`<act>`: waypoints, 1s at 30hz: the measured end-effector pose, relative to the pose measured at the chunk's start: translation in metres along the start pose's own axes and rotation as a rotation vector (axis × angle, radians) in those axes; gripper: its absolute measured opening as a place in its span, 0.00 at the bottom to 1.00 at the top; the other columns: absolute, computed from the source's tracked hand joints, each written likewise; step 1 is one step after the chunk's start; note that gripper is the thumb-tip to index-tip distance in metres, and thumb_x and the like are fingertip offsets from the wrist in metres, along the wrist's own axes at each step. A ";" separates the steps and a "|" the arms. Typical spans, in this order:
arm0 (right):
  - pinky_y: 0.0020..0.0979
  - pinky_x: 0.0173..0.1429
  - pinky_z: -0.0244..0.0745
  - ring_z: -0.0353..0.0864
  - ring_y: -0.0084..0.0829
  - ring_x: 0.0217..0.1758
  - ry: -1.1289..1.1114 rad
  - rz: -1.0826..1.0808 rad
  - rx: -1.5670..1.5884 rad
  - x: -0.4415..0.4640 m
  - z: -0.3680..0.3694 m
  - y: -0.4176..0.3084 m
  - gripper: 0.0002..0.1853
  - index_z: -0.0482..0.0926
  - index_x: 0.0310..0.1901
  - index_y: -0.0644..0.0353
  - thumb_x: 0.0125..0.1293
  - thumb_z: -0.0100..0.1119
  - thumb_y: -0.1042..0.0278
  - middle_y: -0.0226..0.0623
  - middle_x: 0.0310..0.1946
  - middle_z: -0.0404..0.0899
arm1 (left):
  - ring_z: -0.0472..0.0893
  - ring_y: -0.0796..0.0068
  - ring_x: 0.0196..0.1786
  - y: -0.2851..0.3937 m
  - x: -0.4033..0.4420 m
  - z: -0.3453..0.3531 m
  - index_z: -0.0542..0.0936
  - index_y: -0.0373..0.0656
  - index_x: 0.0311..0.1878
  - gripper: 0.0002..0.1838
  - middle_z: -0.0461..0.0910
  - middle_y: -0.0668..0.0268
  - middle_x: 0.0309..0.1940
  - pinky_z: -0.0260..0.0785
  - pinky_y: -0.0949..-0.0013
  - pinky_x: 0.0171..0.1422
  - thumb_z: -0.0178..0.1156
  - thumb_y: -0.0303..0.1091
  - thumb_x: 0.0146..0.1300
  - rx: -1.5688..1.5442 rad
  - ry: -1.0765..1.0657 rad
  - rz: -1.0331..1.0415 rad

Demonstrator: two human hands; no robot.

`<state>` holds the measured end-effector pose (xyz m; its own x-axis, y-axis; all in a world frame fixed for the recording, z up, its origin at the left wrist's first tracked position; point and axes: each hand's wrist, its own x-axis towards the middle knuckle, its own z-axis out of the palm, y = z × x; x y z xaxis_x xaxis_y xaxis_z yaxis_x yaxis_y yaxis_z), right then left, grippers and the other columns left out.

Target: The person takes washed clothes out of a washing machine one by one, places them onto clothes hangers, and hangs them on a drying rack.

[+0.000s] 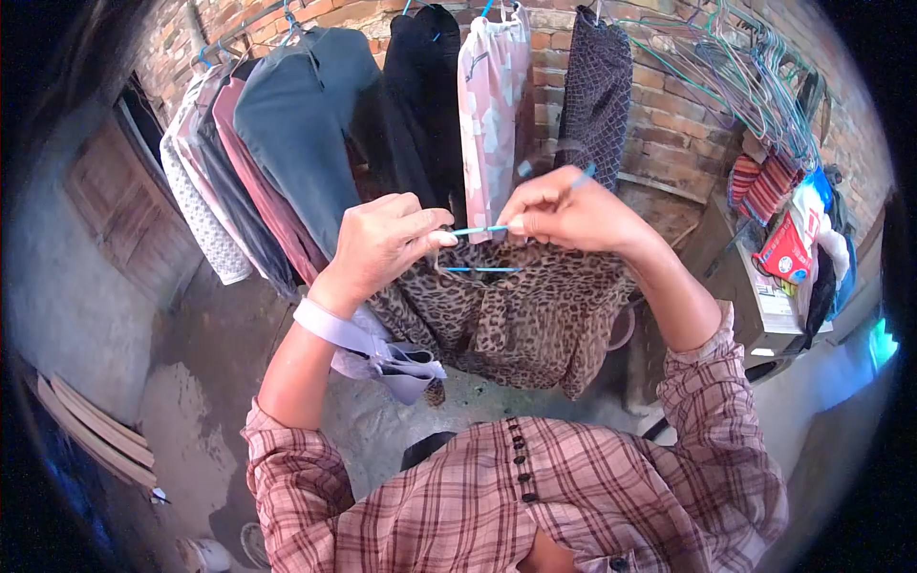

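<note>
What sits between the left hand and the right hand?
In the head view, a short stretch of blue hanger spans from the left hand to the right hand; the leopard-print garment hangs below.

From where I stand, no words or numbers can be read. The red packet (776, 243) over on the right bears a small whitish round mark (785, 264), and the pale panel (778, 312) below it carries dark print too small to make out.

A rail (250, 23) carries hung clothes (260, 177) (a grey-green garment (298, 110) among them)
</note>
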<state>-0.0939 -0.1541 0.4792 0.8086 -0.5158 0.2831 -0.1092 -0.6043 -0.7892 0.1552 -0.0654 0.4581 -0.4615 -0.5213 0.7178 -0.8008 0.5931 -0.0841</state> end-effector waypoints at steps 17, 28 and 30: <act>0.16 0.20 0.50 0.60 0.12 0.20 -0.060 0.325 0.751 0.016 0.091 0.045 0.11 0.80 0.42 0.63 0.60 0.65 0.68 0.22 0.23 0.70 | 0.80 0.53 0.41 -0.043 -0.020 0.005 0.78 0.46 0.44 0.11 0.80 0.56 0.35 0.70 0.55 0.46 0.56 0.37 0.61 0.090 0.171 -0.919; 0.22 0.36 0.68 0.73 0.18 0.34 0.194 -0.121 0.698 0.058 0.208 0.037 0.19 0.76 0.40 0.62 0.47 0.73 0.73 0.29 0.33 0.76 | 0.78 0.52 0.47 -0.062 -0.007 0.023 0.75 0.44 0.47 0.12 0.79 0.54 0.40 0.70 0.52 0.50 0.52 0.28 0.59 0.321 0.342 -0.982; 0.22 0.34 0.67 0.72 0.17 0.30 0.083 0.094 0.554 0.058 0.197 0.029 0.12 0.79 0.37 0.63 0.51 0.69 0.71 0.28 0.28 0.77 | 0.78 0.52 0.47 -0.060 -0.012 0.022 0.74 0.43 0.47 0.13 0.79 0.54 0.41 0.70 0.52 0.50 0.52 0.27 0.58 0.316 0.350 -0.975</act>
<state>0.0636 -0.0816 0.3648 0.7597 -0.6112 0.2223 0.1596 -0.1562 -0.9748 0.2004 -0.1089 0.4391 0.5220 -0.4489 0.7252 -0.8491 -0.1932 0.4916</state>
